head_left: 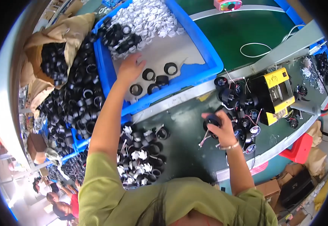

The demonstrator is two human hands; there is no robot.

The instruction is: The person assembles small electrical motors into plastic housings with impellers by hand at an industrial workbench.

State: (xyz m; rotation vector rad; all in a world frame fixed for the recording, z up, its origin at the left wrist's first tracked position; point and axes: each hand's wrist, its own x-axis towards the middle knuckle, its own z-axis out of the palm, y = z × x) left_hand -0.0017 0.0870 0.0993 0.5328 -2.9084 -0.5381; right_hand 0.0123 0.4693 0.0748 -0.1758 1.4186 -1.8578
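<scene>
Left grip [131, 68]: hovering unclenched over blue tray [210, 56], upper centre.
Right grip [225, 130]: I'm grasping black housing [213, 120], centre-right, keeping wires [205, 139] clear.

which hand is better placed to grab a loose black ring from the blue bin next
The left hand, probably: it looks empty and is over the blue bin, near loose black rings. The right hand holds a round black part.

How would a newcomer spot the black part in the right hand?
Find the yellow-and-black machine; left of it, past the wired parts, is the right hand. The black part is gripped there, while its neighbours lie on the table.
</scene>
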